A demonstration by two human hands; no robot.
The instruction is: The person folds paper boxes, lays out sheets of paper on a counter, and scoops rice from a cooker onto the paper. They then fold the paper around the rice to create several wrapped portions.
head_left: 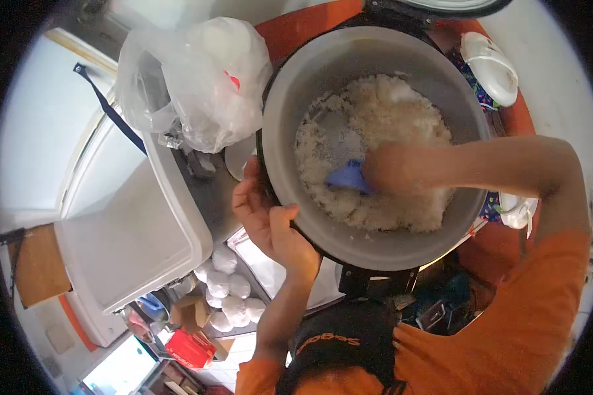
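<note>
A large round metal pot (pixel 375 253) holds white rice (pixel 402 118), with part of its bottom showing at the left of the rice. My right hand (pixel 392 168) reaches down into the pot, closed around a blue scoop (pixel 349 178) that touches the rice. Motion blurs this hand somewhat. At the pot's lower left edge is my left hand (pixel 270 220), its thumb on the rim and its other fingers at the outer side.
Left of the pot are a clear plastic bag (pixel 204 79) and a large white tub (pixel 138 230). Several small white bundles (pixel 227 286) lie near white paper (pixel 260 263). White containers (pixel 491 69) stand at the right. A red package (pixel 190 347) sits lower left.
</note>
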